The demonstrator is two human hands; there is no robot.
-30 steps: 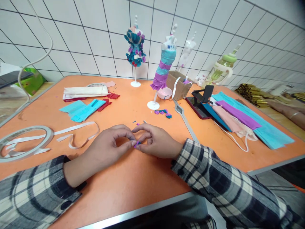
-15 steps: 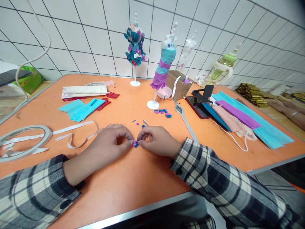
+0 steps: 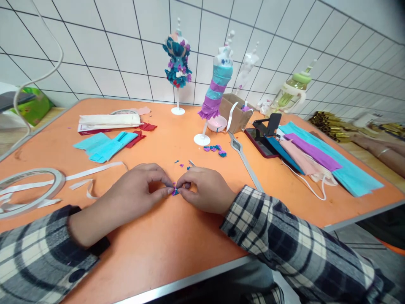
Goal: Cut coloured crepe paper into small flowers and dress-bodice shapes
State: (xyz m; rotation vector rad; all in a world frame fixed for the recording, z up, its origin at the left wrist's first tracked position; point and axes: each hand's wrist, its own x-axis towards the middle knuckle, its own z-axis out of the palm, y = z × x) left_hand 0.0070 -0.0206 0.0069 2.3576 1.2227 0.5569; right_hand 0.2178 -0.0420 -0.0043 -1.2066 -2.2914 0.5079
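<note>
Between my two hands is a small purple and teal crepe-paper piece (image 3: 175, 191), low over the orange table. My left hand (image 3: 134, 188) pinches its left side between thumb and fingertips. On its right side, my right hand (image 3: 205, 189) grips it the same way, fingers curled in. Much of the piece is hidden by the fingertips. Just beyond lie tiny paper scraps (image 3: 181, 165) and a thin metal tool (image 3: 191, 163), partly covered by my right hand. Farther off rest several small purple and teal paper bows (image 3: 222, 153).
Mini dress forms stand at the back, one with teal ruffles (image 3: 177, 63), one wrapped in blue and purple (image 3: 217, 86). A tape roll (image 3: 60, 181) and blue paper (image 3: 114, 145) lie left. Crepe sheets (image 3: 357, 177), a phone (image 3: 260, 142) and a box (image 3: 238, 118) sit right; another person's arm (image 3: 376, 147) shows beyond.
My fingertips have drawn closer together around the small paper piece, covering more of it. The view has shifted slightly, so both hands appear a little farther left.
</note>
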